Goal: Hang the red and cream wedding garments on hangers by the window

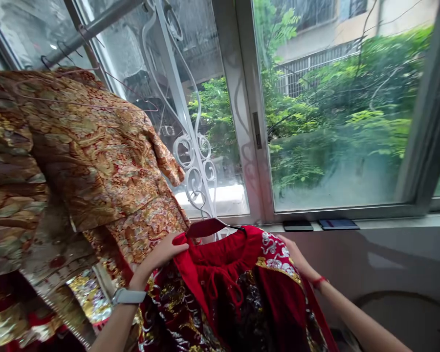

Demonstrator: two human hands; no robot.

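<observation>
A red embroidered garment (238, 288) hangs on a dark red hanger (209, 227) with a metal hook, low in the middle of the view. My left hand (165, 254), with a pale watch on the wrist, is closed on the garment's left shoulder at the hanger's end. My right hand (297, 259), with a red string on the wrist, holds the right shoulder by its white and gold trim; its fingers are partly hidden behind the cloth. A gold and red brocade jacket (95, 151) hangs at the left from a metal rail (91, 29).
A sliding window (337, 107) with green trees outside fills the back. White scrolled ironwork (190, 146) stands behind the glass. Two dark flat objects (319, 225) lie on the window sill. More gold brocade garments (11, 195) hang at the far left.
</observation>
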